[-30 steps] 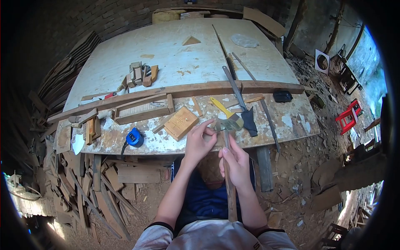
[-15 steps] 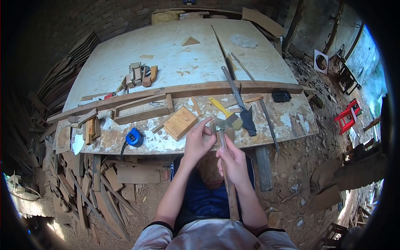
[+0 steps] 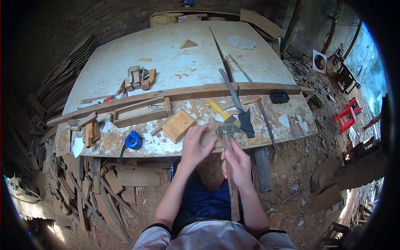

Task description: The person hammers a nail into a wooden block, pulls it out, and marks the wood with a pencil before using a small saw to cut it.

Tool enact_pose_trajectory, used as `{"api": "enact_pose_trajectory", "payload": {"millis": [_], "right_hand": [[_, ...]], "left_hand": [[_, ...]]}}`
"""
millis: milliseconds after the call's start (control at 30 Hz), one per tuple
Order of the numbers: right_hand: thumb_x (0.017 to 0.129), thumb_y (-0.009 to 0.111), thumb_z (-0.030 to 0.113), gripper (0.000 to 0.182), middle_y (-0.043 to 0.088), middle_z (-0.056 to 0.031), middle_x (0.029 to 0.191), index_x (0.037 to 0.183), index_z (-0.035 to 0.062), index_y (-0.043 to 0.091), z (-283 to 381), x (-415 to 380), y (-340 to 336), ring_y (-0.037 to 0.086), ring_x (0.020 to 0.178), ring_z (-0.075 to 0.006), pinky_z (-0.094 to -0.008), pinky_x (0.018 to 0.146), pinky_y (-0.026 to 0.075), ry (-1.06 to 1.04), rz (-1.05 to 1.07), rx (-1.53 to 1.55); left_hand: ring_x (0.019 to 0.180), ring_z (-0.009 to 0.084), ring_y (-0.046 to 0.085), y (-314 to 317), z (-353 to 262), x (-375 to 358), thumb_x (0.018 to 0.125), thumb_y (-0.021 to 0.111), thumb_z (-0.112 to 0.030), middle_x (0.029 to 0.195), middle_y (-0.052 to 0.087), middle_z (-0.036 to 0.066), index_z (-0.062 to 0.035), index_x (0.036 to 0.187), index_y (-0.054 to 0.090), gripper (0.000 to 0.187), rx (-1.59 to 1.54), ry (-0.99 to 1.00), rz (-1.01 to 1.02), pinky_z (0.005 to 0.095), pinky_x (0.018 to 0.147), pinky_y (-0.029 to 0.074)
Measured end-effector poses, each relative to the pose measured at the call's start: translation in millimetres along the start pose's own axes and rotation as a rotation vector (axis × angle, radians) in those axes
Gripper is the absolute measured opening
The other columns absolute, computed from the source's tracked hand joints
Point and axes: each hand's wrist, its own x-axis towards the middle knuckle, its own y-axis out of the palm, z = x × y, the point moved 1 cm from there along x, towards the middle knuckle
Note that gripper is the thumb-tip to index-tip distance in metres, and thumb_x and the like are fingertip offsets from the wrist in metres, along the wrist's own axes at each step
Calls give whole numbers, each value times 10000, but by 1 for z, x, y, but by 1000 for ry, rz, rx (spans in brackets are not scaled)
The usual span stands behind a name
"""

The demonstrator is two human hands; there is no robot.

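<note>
My right hand [image 3: 237,164] is closed around the wooden handle of a hammer [image 3: 232,193]. Its greyish metal head points away from me over the bench's near edge, and the handle's butt hangs above my lap. Left of the hammer, my left hand [image 3: 196,146] is open, thumb apart from the fingers, holding nothing. Just beyond that hand lies a wooden block [image 3: 179,126] with faint markings on top. A yellow-handled brush [image 3: 220,110] rests past the hammer head, beside a long metal tool with a dark wrapped end [image 3: 246,123].
The worn workbench [image 3: 166,58] carries a long wooden beam [image 3: 191,91], an open wooden frame [image 3: 139,118], a blue tape measure [image 3: 133,140], a black tray [image 3: 279,97] and a wooden hand plane [image 3: 137,78]. Scrap wood [image 3: 91,187] litters the floor; a red stand [image 3: 346,116] is at right.
My left hand has moved away from the hammer head, to the left, and its fingers have opened. The hammer in my right hand has shifted slightly right.
</note>
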Motion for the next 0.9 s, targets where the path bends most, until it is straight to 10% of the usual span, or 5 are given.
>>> {"api": "enact_pose_trajectory", "payload": {"millis": [133,300,700,900], "right_hand": [[1151,579,94,638,631,-47,975,1741,12,351,-5,-7,-8,589,577,-84,-245,475,480,9,-35,13],[1151,558,62,630,627,-46,969,1743,12,348,-6,-8,-12,585,572,-86,-246,481,480,-13,-71,28],[1153,558,45,615,672,-110,1054,1703,-104,328,52,-8,4,608,637,-96,-252,542,484,-182,69,26],[1154,553,68,615,658,-99,1055,1725,-34,349,39,-1,3,600,622,-107,-265,515,482,-56,61,-43]], "left_hand": [[1345,437,593,-11,-25,-30,800,938,-230,1504,586,240,-54,1369,723,633,159,-66,25,529,1137,491],[1534,515,429,-8,-57,-57,846,899,-323,1596,493,281,-90,1434,692,666,240,-59,147,657,1303,281],[1547,505,459,30,-59,-62,844,826,-122,1623,495,294,45,1439,635,647,19,166,302,623,1299,366],[1664,455,280,61,-54,-59,992,704,-324,1766,346,255,16,1655,457,784,130,115,529,566,1395,187]]}}
